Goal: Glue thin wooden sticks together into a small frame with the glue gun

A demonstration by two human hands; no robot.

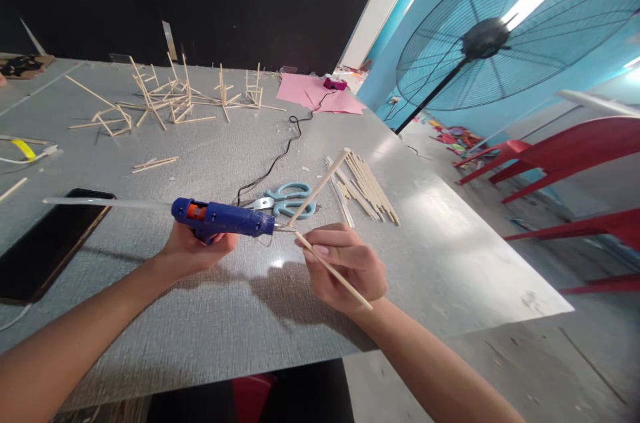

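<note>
Left hand: mine is curled firmly around the grip of the blue glue gun (225, 219), left hand (197, 251) raised above the worktop (450, 269), inward of its near edge.
Right hand: the right hand (345, 264) is pinched nearly closed, thumb and fingers on the lower stick (350, 284), which slants down toward the near edge.
Nozzle: the metal nozzle (284, 227) points right, its tip at the place where the lower stick's top end meets the upper stick (320, 186); from here I can't quite tell whether those two ends touch.
Joint: I'd steady the pinch, lay a small bead right at the meeting ends, then hold the angle motionless until the glue sets.
Fingertips: they sit close to the hot tip, so I'd grip farther down the stick.
Clearance: the scissors (293, 199) lie just beyond the nozzle and the black cord (299, 133) runs toward the far edge; I'd avoid snagging either.
Stock: loose sticks (373, 186) lie toward the right edge.
Frames: assembled stick frames (173, 103) stand near the far edge.
Phone: the phone (55, 246) lies toward the left edge.
</note>
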